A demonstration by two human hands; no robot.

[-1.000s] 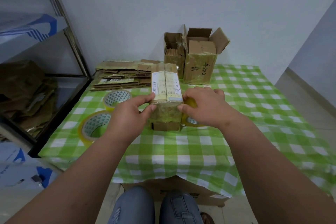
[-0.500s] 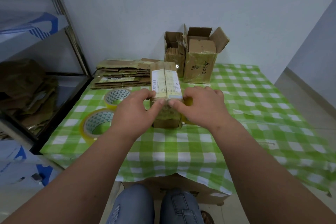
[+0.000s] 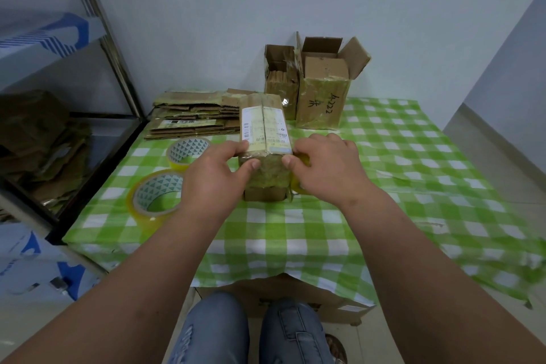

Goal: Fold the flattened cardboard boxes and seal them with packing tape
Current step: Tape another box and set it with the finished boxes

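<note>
Box (image 3: 266, 139) upright on checked tablecloth (image 3: 295, 221), between both hands. Left hand (image 3: 212, 177) gripping left side, thumb on front. Right hand (image 3: 328, 165) gripping right side over tape roll (image 3: 298, 186).

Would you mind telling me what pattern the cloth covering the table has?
The tablecloth is a green-and-white check, shown clearly in the head view.
</note>
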